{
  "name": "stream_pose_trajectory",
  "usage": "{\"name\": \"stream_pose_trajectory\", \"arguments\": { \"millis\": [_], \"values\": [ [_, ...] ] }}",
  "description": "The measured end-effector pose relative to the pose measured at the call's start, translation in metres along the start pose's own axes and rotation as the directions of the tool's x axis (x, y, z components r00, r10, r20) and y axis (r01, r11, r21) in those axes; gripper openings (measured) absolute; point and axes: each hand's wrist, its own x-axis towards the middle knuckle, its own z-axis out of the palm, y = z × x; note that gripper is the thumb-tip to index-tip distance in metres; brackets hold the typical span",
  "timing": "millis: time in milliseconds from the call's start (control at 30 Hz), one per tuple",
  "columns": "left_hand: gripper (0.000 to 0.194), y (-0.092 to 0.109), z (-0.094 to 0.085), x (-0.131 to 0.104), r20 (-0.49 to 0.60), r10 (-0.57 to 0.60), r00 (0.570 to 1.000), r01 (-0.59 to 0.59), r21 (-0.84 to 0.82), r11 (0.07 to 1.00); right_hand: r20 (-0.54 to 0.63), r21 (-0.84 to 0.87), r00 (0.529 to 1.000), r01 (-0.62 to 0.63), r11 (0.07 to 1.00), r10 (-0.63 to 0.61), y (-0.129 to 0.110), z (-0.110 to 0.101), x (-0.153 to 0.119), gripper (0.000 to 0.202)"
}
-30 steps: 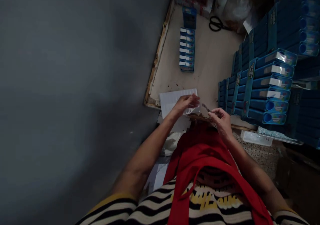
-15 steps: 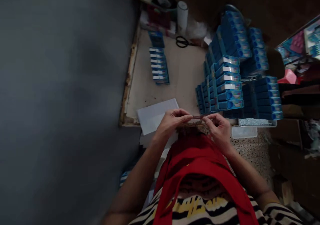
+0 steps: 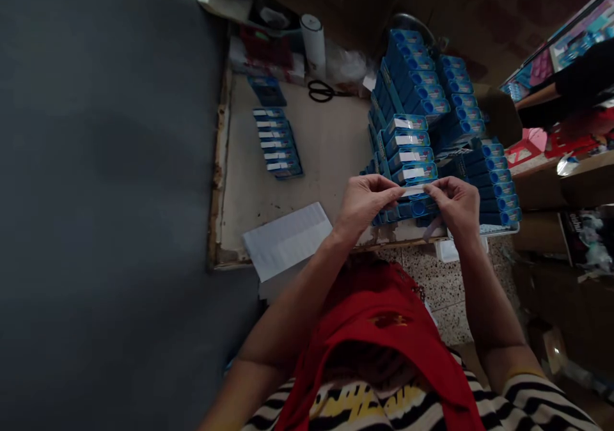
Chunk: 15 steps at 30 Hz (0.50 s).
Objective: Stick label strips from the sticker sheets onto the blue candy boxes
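Left hand [image 3: 364, 202], right hand [image 3: 456, 206] hold strip [image 3: 413, 190] at box [image 3: 411, 197]; contents unclear.

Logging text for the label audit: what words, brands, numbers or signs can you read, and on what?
None legible.
Blue boxes: print too small.
Striped shirt: yellow lettering, blurred and partly covered.
Dark package: pale lettering, unreadable.

We can read no full word or number. Behind the red apron [image 3: 384, 329], yellow lettering [image 3: 343, 402] on the striped shirt [image 3: 542, 396] is partly hidden; beyond it, the blue boxes [image 3: 415, 70] carry print too small for us.
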Motion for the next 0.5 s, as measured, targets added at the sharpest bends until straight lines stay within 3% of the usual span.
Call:
{"name": "stream_pose_trajectory", "arguments": {
  "millis": [267, 367, 500],
  "values": [
    [0.035, -0.006, 0.0, 0.004, 0.014, -0.039, 0.999, 0.04, -0.018, 0.999, 0.015, -0.073, 0.998, -0.057, 0.996, 0.058, -0.001, 0.002, 0.003, 0.021],
    [0.041, -0.01, 0.001, 0.009, 0.04, -0.144, 0.989, 0.148, -0.124, 0.981, 0.015, -0.167, 0.996, -0.083, 0.982, 0.087, -0.004, 0.0, 0.007, 0.023],
    [0.067, -0.024, 0.006, 0.019, 0.03, -0.335, 0.942, 0.327, -0.323, 0.888, 0.01, -0.244, 0.992, -0.12, 0.962, 0.126, -0.005, -0.003, 0.013, 0.031]
  ]
}}
